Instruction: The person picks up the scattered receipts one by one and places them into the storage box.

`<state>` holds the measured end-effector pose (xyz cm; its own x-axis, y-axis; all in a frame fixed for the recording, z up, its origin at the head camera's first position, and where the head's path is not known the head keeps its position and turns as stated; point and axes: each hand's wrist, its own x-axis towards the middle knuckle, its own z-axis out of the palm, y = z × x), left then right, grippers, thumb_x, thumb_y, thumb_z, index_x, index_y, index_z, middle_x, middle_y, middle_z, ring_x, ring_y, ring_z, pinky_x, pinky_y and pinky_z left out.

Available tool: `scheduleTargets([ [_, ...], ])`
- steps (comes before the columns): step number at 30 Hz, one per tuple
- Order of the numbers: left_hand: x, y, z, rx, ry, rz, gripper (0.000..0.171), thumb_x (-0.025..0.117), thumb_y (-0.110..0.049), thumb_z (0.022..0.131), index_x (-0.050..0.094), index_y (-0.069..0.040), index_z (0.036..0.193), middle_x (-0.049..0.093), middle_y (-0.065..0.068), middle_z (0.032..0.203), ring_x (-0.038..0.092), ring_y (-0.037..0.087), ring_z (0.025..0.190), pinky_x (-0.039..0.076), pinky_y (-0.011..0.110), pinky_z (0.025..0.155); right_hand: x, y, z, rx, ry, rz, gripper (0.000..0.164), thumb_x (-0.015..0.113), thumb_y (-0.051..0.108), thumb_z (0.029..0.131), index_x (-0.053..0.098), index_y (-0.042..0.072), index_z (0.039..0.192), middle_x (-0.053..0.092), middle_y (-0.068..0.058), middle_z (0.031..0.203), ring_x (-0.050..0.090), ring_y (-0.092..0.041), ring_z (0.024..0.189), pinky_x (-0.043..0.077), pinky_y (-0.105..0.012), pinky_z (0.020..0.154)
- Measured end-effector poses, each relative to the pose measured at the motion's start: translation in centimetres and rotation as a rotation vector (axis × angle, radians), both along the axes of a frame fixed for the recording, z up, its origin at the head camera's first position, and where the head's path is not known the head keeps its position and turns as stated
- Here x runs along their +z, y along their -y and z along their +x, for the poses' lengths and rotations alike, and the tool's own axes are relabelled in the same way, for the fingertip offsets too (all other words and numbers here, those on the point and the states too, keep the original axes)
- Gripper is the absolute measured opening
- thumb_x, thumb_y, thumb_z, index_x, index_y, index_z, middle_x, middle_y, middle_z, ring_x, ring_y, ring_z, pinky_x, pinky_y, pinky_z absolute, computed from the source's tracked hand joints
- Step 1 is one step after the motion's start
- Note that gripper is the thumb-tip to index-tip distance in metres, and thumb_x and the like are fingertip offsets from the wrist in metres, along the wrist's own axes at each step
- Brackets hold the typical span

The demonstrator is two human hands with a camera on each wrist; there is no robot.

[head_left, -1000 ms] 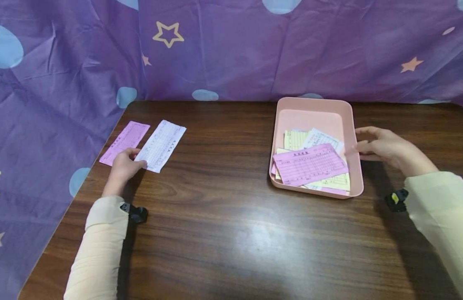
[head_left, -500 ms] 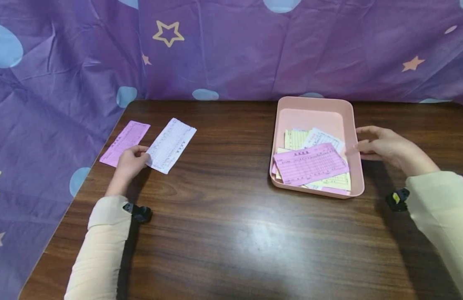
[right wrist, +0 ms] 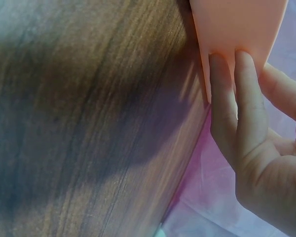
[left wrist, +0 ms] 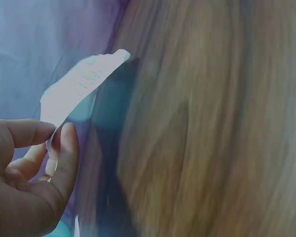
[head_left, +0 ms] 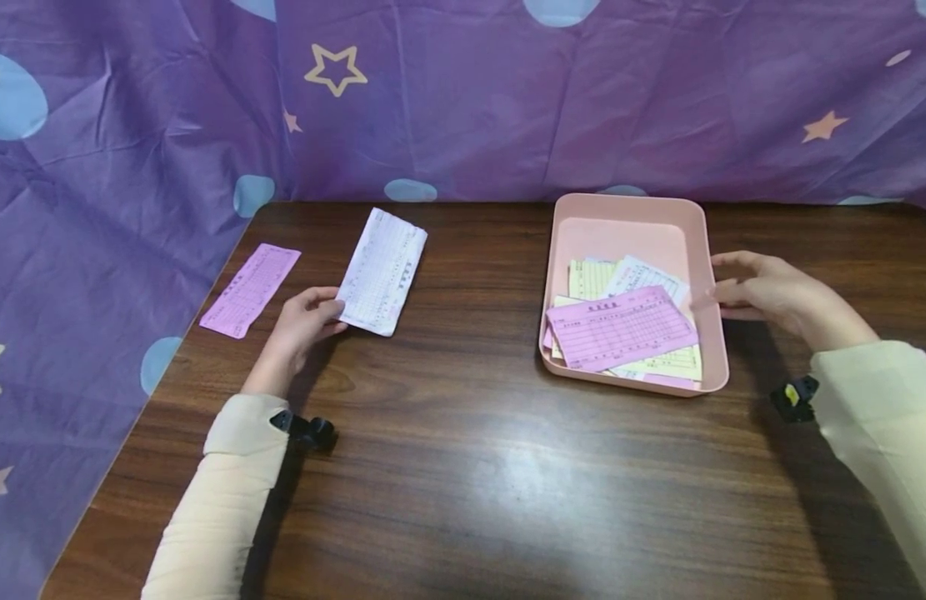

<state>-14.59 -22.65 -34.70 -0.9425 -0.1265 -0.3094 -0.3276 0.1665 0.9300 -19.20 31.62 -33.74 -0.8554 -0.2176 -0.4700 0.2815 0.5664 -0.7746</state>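
My left hand [head_left: 301,327] pinches a white receipt [head_left: 382,271] by its near left corner, thumb against fingers. In the left wrist view the receipt [left wrist: 81,81] juts out from the fingertips, tilted up off the table. To the left, a pink receipt [head_left: 251,290] lies flat near the table's left edge. My right hand [head_left: 788,300] grips the right wall of a pink tray [head_left: 620,210], the thumb at the rim. Two fingers press the outer face of the tray wall [right wrist: 237,29] in the right wrist view. Inside the tray, a pink receipt [head_left: 620,327] tops a loose pile.
Yellow [head_left: 592,279] and white receipts [head_left: 643,279] show beneath the pink one in the tray. The brown wooden table [head_left: 447,467] reaches back to a purple curtain [head_left: 463,100] with stars and dots. The table's left edge slants beside the left arm.
My left hand has moved right and away from me with the white receipt, lifting it off the table and clear of the pink receipt. The right hand and tray stay put.
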Motion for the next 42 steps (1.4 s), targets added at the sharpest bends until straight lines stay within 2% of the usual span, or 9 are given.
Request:
scheduleTargets([
  [6, 0.2, -2.2, -0.2, -0.018, -0.009, 0.092, 0.043, 0.047, -0.004, 0.096, 0.037, 0.014, 0.134, 0.052, -0.005, 0.087, 0.057, -0.003, 0.072, 0.053, 0.009, 0.069, 0.4, 0.3, 0.2, 0.005, -0.002, -0.008, 0.066, 0.047, 0.003, 0.096, 0.004, -0.012, 0.144, 0.055, 0.023, 0.079, 0.055, 0.01, 0.077, 0.054, -0.013, 0.073],
  [11, 0.2, -4.2, -0.2, -0.049, 0.025, 0.167, 0.041, 0.048, -0.004, 0.096, 0.038, 0.012, 0.133, 0.054, -0.005, 0.088, 0.057, 0.0, 0.072, 0.053, 0.01, 0.069, -0.5, -0.3, -0.3, 0.001, 0.002, -0.006, 0.067, 0.047, 0.004, 0.096, 0.005, -0.011, 0.146, 0.055, 0.022, 0.081, 0.055, 0.01, 0.078, 0.055, -0.014, 0.074],
  [13, 0.2, -5.1, -0.2, -0.059, 0.034, 0.189, 0.04, 0.048, -0.003, 0.096, 0.039, 0.011, 0.133, 0.054, -0.004, 0.089, 0.057, 0.0, 0.072, 0.053, 0.01, 0.068, -1.3, -1.0, -0.8, -0.009, -0.002, -0.04, 0.064, 0.051, 0.006, 0.095, 0.014, -0.005, 0.146, 0.057, 0.021, 0.082, 0.057, 0.009, 0.08, 0.055, -0.015, 0.074],
  [15, 0.4, -6.0, -0.1, -0.066, 0.039, 0.207, 0.039, 0.048, -0.004, 0.096, 0.04, 0.01, 0.132, 0.054, -0.003, 0.091, 0.057, 0.001, 0.072, 0.053, 0.01, 0.067, -2.1, -1.5, -1.2, -0.029, -0.005, -0.078, 0.053, 0.054, 0.009, 0.094, 0.029, 0.009, 0.141, 0.059, 0.021, 0.082, 0.058, 0.008, 0.08, 0.056, -0.016, 0.075],
  [18, 0.5, -7.3, 0.1, -0.083, 0.042, 0.24, 0.039, 0.048, -0.003, 0.096, 0.041, 0.01, 0.132, 0.054, -0.002, 0.094, 0.057, 0.001, 0.072, 0.053, 0.011, 0.066, -2.7, -1.9, -1.5, -0.051, -0.006, -0.091, 0.047, 0.057, 0.01, 0.093, 0.034, 0.018, 0.133, 0.059, 0.021, 0.082, 0.06, 0.007, 0.081, 0.056, -0.016, 0.076],
  [21, 0.7, -8.7, 0.2, -0.1, 0.051, 0.267, 0.039, 0.048, -0.004, 0.096, 0.041, 0.009, 0.133, 0.054, -0.001, 0.096, 0.057, 0.002, 0.073, 0.053, 0.011, 0.066, -2.1, -1.5, -1.2, -0.027, -0.004, -0.044, 0.06, 0.053, 0.008, 0.094, 0.022, 0.005, 0.145, 0.058, 0.022, 0.082, 0.058, 0.008, 0.08, 0.056, -0.016, 0.075],
  [25, 0.8, -10.5, 0.3, -0.118, 0.062, 0.29, 0.039, 0.05, -0.004, 0.095, 0.043, 0.008, 0.132, 0.055, 0.0, 0.096, 0.058, 0.003, 0.074, 0.053, 0.012, 0.066, -0.3, -0.4, -0.4, 0.016, 0.007, 0.027, 0.07, 0.048, 0.008, 0.096, 0.003, -0.011, 0.147, 0.055, 0.021, 0.084, 0.054, 0.011, 0.079, 0.055, -0.015, 0.074],
  [30, 0.7, -12.5, 0.4, -0.148, 0.046, 0.31, 0.038, 0.05, -0.002, 0.095, 0.045, 0.009, 0.13, 0.055, 0.0, 0.094, 0.057, 0.003, 0.072, 0.053, 0.012, 0.064, 0.7, 0.4, 0.3, 0.013, 0.02, 0.039, 0.07, 0.047, 0.005, 0.097, 0.001, -0.012, 0.147, 0.055, 0.022, 0.082, 0.054, 0.012, 0.077, 0.054, -0.014, 0.074],
  [42, 0.3, -15.8, 0.6, -0.22, 0.013, 0.292, 0.035, 0.052, 0.0, 0.093, 0.049, 0.009, 0.127, 0.06, 0.011, 0.103, 0.057, 0.006, 0.076, 0.052, 0.013, 0.065, 0.1, 0.5, 0.1, -0.033, -0.042, 0.021, 0.066, 0.05, 0.003, 0.095, 0.01, -0.016, 0.144, 0.049, 0.031, 0.076, 0.051, 0.016, 0.077, 0.049, -0.007, 0.071],
])
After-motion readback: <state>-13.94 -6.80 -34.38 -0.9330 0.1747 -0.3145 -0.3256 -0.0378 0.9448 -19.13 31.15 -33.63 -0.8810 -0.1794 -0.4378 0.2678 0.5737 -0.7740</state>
